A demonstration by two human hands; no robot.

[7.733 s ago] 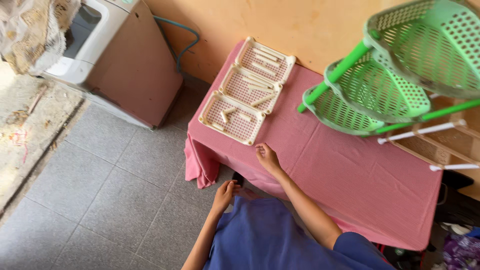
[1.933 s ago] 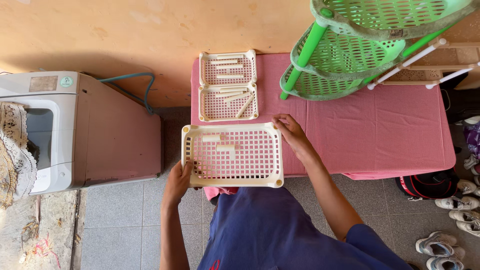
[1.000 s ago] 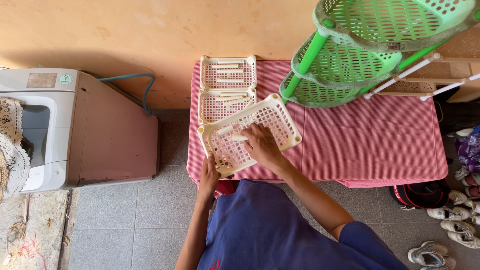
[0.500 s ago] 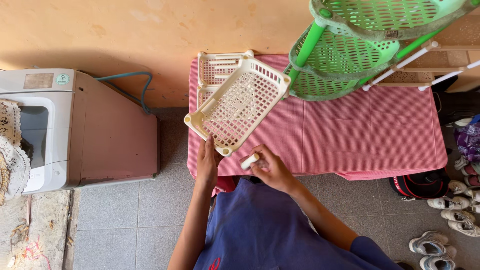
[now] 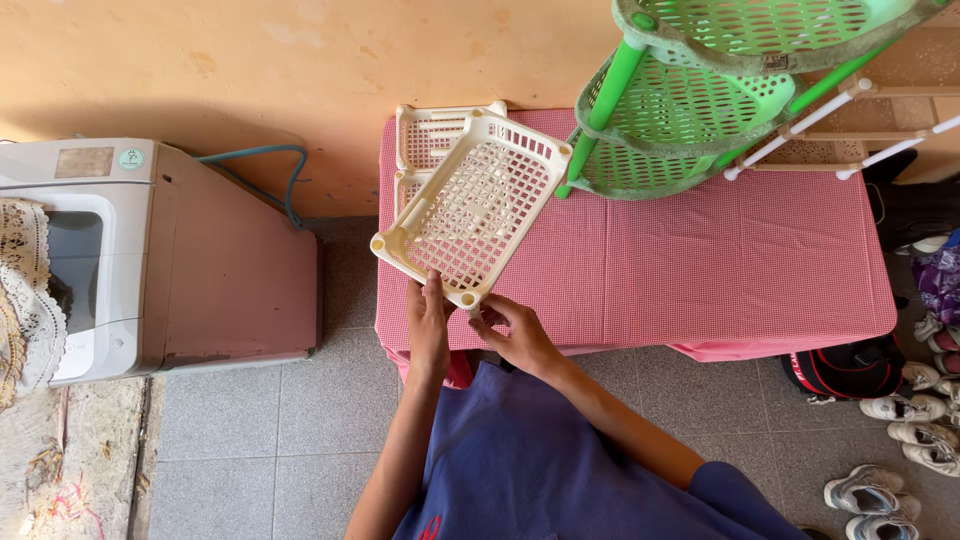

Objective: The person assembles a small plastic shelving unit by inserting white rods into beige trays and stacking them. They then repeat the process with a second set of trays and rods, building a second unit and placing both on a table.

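The left hand (image 5: 430, 325) grips the tilted tray (image 5: 472, 208) by its edge and the right hand (image 5: 515, 330) pinches one corner, so it could slip and fall.

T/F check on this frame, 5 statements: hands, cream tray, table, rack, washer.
1. The left hand grips the near edge of the cream lattice tray. True.
2. The tray lies flat on the table. False: it is tilted and lifted over the pink-clothed table.
3. The right hand is at the tray's near corner. True.
4. The green basket rack stands on the floor. False: it stands on the table.
5. The washing machine is right of the table. False: it is left.
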